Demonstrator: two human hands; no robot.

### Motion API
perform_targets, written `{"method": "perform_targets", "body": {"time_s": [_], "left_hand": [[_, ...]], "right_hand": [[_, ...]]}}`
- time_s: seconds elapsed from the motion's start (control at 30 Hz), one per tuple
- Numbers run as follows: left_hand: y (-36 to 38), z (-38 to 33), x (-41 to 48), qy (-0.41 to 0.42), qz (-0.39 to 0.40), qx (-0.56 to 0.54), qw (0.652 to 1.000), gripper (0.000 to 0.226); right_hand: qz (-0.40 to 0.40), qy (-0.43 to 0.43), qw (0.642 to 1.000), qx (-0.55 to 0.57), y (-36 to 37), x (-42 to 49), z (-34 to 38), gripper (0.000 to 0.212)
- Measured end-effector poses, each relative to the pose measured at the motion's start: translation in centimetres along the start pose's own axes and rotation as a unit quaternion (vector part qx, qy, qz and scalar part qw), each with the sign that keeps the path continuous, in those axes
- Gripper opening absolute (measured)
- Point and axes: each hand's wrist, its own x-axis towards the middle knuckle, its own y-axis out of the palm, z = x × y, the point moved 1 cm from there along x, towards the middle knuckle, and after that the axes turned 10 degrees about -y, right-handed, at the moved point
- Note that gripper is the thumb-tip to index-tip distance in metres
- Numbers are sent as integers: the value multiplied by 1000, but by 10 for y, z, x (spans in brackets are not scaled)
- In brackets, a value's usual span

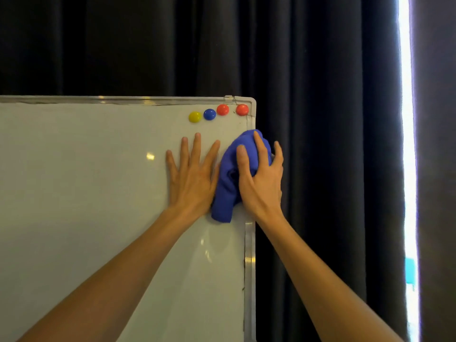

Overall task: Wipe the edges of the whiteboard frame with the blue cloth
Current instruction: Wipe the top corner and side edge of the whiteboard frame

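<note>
Right-edge wipe, upper section.
Right hand (261,178) fingers (259,149) clamp blue cloth (228,183) over vertical frame rail (249,255); rail runs above and below fingertips. Left hand (191,176) flat, splayed, beside cloth.

two bare forearms, sleeveless, ringless left hand (191,178) and right hand (262,183)

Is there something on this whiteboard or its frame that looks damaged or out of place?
Yes. At the frame's top right corner the trim looks lifted, with a small piece sticking up on the top rail. The four magnets sit in an uneven row. Nothing else stands out.
</note>
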Motion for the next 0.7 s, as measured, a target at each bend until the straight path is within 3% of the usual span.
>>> {"method": "perform_targets", "body": {"time_s": [0.1,0.3,0.5,0.6,0.7], "left_hand": [[4,3,-2,19,-9,15,1000,89],[7,7,-1,21,-16,-15,1000,66],[12,7,-5,20,-47,-68,996,67],[19,6,-4,34,-45,-44,997,65],[26,9,-3,46,-42,-1,998,77]], "right_hand": [[-26,-12,1000,-11,2,16,-1,57],[-15,-17,999,33,2,-32,-13,48],[29,27,999,26,-10,-102,-9,47],[33,15,998,-45,-4,-89,1,69],[13,-1,995,-102,7,-53,11,83]]}}
